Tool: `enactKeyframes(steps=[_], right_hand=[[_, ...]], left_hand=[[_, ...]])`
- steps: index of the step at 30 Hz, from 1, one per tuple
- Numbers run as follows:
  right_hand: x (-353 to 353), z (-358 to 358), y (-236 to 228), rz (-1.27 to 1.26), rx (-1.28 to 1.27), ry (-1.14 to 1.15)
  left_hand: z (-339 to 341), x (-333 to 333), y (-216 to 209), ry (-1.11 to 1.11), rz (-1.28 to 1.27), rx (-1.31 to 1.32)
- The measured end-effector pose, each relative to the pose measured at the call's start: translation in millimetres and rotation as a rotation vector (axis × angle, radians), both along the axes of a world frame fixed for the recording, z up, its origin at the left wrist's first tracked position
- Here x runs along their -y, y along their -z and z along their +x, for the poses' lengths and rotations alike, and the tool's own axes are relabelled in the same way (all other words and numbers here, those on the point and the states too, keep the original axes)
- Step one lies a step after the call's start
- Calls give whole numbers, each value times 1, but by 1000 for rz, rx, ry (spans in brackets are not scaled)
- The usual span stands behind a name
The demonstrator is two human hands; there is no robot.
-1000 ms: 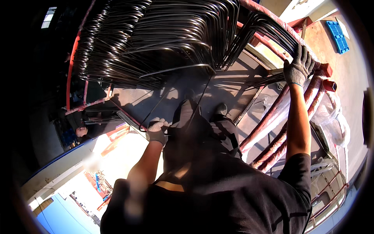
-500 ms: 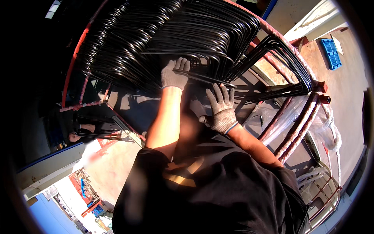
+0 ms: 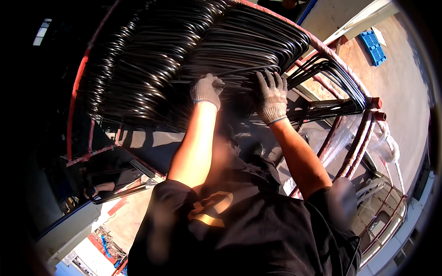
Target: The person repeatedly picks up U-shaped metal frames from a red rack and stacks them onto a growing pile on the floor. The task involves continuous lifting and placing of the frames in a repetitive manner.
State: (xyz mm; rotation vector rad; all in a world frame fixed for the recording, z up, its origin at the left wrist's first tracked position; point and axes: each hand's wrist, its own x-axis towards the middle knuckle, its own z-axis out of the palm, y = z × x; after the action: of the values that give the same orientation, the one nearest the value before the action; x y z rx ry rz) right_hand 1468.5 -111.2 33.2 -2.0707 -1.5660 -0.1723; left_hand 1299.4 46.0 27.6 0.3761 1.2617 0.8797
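Note:
Both my hands wear grey knitted gloves. My left hand (image 3: 207,90) is closed, its curled fingers around a bent black metal tube (image 3: 246,71) at the front of a large stack. That tube runs across toward my right hand (image 3: 272,95), whose fingers stretch forward, slightly apart, against the front tubes. What lies under the right palm is hidden. The stack of bent black tubes (image 3: 251,43) fills a red rack, its rounded corners lined up in rows. More black tube frames (image 3: 338,76) hang at the rack's right end.
Wrapped red rack bars (image 3: 317,42) curve round the stack; bar ends (image 3: 376,103) jut out at the right. Clear plastic wrap (image 3: 343,133) hangs below them. A blue pallet (image 3: 373,48) lies on the floor far right. Another person's arm (image 3: 105,186) shows at lower left.
My right hand has moved forward from beside the tubes onto the front of the stack. The tube in my left hand has swung upward at its right end. The view has shifted slightly.

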Motion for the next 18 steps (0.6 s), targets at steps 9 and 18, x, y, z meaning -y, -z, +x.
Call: enactKeyframes(steps=[9, 18], right_hand=[[-62, -21, 14, -112, 206, -331], [-52, -36, 6, -143, 265, -273]], left_hand=[[-63, 8, -6, 267, 53, -237], [-129, 100, -2, 269, 163, -195]])
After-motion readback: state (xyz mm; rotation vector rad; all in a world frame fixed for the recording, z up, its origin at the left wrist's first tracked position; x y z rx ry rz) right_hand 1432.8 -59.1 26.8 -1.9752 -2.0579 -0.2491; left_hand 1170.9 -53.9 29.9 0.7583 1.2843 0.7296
